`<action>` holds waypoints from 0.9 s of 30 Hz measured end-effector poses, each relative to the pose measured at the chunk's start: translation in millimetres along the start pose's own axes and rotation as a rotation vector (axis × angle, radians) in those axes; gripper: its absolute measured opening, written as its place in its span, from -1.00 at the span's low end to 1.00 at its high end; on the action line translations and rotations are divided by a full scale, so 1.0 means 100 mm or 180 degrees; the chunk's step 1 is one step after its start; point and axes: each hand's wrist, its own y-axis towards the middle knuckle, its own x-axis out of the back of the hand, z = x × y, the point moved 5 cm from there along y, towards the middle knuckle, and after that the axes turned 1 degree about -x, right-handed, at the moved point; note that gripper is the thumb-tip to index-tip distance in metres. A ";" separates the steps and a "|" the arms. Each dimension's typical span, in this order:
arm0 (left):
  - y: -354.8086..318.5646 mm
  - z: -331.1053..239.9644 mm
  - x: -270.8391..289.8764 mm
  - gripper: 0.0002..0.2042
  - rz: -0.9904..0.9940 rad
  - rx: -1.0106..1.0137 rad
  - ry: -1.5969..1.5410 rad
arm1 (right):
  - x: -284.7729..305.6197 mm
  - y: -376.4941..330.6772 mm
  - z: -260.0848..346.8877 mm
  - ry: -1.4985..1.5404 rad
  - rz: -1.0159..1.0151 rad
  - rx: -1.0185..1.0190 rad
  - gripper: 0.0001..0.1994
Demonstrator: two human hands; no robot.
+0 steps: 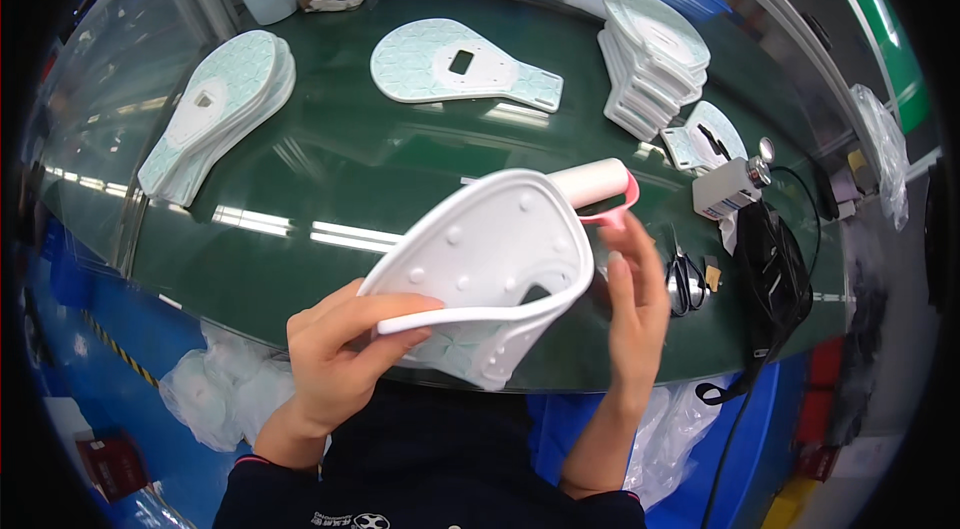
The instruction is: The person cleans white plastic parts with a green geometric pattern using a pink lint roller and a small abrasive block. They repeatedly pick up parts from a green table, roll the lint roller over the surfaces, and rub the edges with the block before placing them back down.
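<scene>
White molded shell (480,254) is pinched by left hand (335,349) above table's (330,149) near edge. Pink-framed roller (592,183) is met by right hand's (638,319) fingertips; grip can't be told.

Dark-green table (430,151) bears paddle-shaped panels (412,67), some stacked, metal-capped bottle (724,191), scissors (683,287), black bag (770,264).

Left hand (335,354) pinching, right hand (642,309) fingers up

So the left's around 8 o'clock, thumb and fingers squeezed in a firm pinch, tips aimed about 3. Right's near 4, digits pointing toward 11–12, fingertips kinda blurry. Both forearms (602,444) angle in from 6ish.
</scene>
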 end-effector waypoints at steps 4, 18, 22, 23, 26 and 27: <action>0.04 -0.19 0.01 -0.75 0.0295 -0.0771 -0.0067 | 0.23 0.17 -0.19 -0.2488 -0.0599 0.0980 -0.56; 0.08 -0.21 -0.02 -0.86 0.0369 -0.1054 0.0029 | 1.01 -0.34 0.29 0.3206 0.0741 0.0960 -0.69; 0.09 -0.18 -0.02 -0.73 0.0357 -0.1273 0.0205 | 0.22 -0.44 0.80 -0.0520 0.0983 0.3117 -0.63; 0.10 -0.16 0.02 -0.73 0.0384 -0.1173 0.0295 | 0.14 -0.42 0.88 -0.0727 0.1003 0.3032 -0.60; 0.12 -0.13 0.02 -0.74 0.0468 -0.1177 0.0381 | 0.16 -0.42 0.98 -0.1597 0.0568 0.2720 -0.55; 0.12 -0.11 0.01 -0.74 0.0445 -0.1233 0.0359 | 0.18 -0.38 1.02 -0.1701 0.0625 0.2643 -0.53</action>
